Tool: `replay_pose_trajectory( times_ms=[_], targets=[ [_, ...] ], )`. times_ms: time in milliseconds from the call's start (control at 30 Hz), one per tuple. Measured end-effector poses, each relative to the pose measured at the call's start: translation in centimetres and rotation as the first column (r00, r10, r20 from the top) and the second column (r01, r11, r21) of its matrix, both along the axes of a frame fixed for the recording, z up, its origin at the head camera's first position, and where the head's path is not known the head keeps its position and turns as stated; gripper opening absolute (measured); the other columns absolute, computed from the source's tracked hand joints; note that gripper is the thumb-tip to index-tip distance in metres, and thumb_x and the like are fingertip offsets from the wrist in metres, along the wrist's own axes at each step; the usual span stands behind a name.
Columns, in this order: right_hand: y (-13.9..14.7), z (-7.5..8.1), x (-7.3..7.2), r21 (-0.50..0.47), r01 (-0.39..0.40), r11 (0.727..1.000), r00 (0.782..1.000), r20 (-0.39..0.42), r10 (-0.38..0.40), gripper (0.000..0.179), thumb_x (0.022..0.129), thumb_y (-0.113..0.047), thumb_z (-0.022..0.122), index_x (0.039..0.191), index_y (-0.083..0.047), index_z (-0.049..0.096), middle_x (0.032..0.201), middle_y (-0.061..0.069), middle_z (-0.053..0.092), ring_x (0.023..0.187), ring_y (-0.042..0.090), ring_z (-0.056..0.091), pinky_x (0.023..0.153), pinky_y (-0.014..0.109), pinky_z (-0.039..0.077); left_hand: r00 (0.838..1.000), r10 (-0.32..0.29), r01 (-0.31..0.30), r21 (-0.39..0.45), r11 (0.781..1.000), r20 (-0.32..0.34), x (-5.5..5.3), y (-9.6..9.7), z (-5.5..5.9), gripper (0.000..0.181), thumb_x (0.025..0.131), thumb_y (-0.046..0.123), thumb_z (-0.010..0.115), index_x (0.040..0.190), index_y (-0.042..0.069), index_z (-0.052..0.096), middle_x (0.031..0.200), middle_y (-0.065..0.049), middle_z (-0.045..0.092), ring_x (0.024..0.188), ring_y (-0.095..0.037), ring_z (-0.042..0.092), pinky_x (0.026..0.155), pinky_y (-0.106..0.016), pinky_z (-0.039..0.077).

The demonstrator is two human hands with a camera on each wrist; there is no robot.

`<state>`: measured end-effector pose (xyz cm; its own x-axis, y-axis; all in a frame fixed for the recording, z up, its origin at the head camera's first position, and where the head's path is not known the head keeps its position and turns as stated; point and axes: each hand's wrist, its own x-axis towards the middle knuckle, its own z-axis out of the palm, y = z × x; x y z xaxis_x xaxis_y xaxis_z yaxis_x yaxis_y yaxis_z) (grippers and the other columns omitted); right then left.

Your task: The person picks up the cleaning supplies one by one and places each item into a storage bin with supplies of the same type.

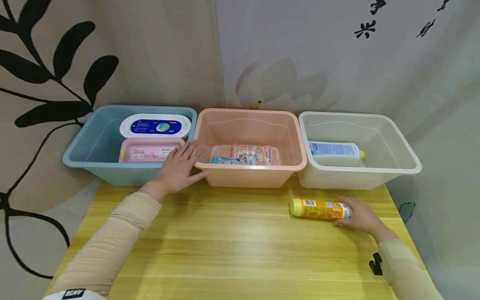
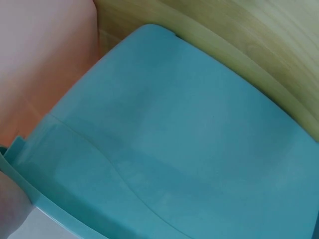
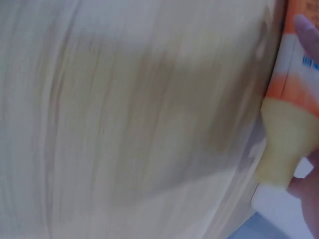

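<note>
My left hand [image 1: 179, 168] rests, fingers spread and fairly straight, at the front rims where the blue bin [image 1: 123, 174] meets the pink bin [image 1: 247, 177]. Inside the blue bin sit a white wipes pack [image 1: 127, 126] with a blue label and a pink lidded box [image 1: 151, 154]. Over on the right, my right hand [image 1: 358, 214] grips one end of a yellow bottle [image 1: 322, 209] with an orange label. That bottle lies on its side along the wooden table. In the right wrist view, a fingertip [image 3: 305, 32] presses on the bottle's label.
Several small plastic packets [image 1: 255, 154] lie in the pink bin. A white bin [image 1: 345, 177] at the right contains a white bottle [image 1: 333, 151] with a blue label. All three bins line the back edge of the wooden table [image 1: 232, 246], against a patterned curtain [image 1: 161, 54].
</note>
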<state>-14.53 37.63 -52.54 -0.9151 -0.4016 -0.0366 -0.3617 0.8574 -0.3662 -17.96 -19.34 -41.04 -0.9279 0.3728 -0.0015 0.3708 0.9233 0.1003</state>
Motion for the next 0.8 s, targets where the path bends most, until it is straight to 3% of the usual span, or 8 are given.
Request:
replay_pose_trajectory(
  times_ms=[133,400,600,800],
  targets=[
    [0.8,-0.3,0.2,-0.022,0.023,0.999,1.0,-0.012,-0.024,0.083,0.062,-0.042,0.084,0.129,-0.005,0.051,0.122,0.024,0.058,0.106,0.044,0.051,0.083,0.06,0.042,1.0,0.004,-0.004,-0.004,1.0,-0.002,0.0,0.0,-0.1,0.078,0.09,0.058,0.047,0.152,0.022,0.015,0.158,-0.013,0.009,0.145,-0.035,0.007,0.113,-0.059,0.015],
    [1.1,-0.6,0.4,-0.103,0.042,0.994,0.999,0.033,-0.039,0.071,0.065,-0.034,0.084,0.123,-0.003,0.056,0.115,0.022,0.061,0.089,0.028,0.057,0.067,0.034,0.044,1.0,0.0,0.0,-0.009,1.0,-0.007,0.1,0.1,0.1,0.078,0.09,0.057,0.046,0.152,0.021,0.015,0.158,-0.014,0.009,0.145,-0.035,0.008,0.113,-0.059,0.016],
    [1.2,0.1,0.6,-0.118,0.078,0.99,0.994,0.091,-0.068,0.068,0.067,-0.032,0.083,0.123,-0.002,0.057,0.117,0.025,0.058,0.085,0.022,0.055,0.063,0.028,0.042,1.0,-0.001,0.002,-0.013,1.0,0.024,0.1,0.3,0.3,0.079,0.091,0.058,0.045,0.152,0.02,0.013,0.158,-0.013,0.006,0.145,-0.035,0.005,0.113,-0.06,0.014],
    [1.3,0.8,0.6,-0.139,0.074,0.987,0.994,0.088,-0.062,0.065,0.07,-0.029,0.082,0.122,0.0,0.057,0.119,0.026,0.057,0.082,0.015,0.052,0.061,0.024,0.041,1.0,0.009,-0.008,-0.021,1.0,0.017,0.1,0.2,0.2,0.079,0.09,0.058,0.046,0.152,0.019,0.014,0.158,-0.013,0.007,0.145,-0.036,0.006,0.113,-0.06,0.014]
  ],
)
